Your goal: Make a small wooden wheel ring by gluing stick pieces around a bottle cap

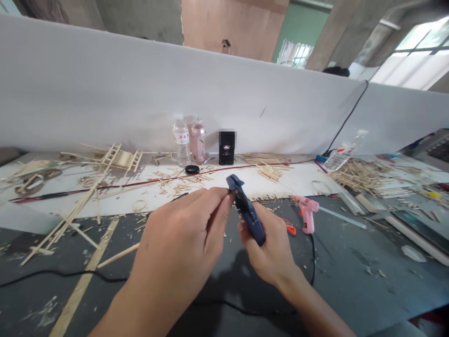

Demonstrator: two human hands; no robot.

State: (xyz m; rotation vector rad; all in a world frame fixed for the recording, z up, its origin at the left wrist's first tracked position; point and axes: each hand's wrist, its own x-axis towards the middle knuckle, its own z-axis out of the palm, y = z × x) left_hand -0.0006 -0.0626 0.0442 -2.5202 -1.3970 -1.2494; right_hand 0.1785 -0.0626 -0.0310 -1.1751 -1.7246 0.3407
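My left hand [182, 234] is closed, with thumb and forefinger pinching a thin wooden stick [119, 255]. The stick runs out below the hand to the left, and most of its length is hidden behind the hand. My right hand [270, 243] grips a dark blue hand cutter [249, 213] that points up and to the left. At the left fingertips, the stick's far end meets the cutter's head. Whether the blades are closed on it cannot be made out.
A pink glue gun [307, 213] lies right of my right hand, its black cord [313, 262] trailing down. Behind stand a water bottle [182, 142], a pink bottle [198, 142] and a black device [226, 149]. A stick-built model [122, 159] is at left; sticks [361, 175] are heaped at right.
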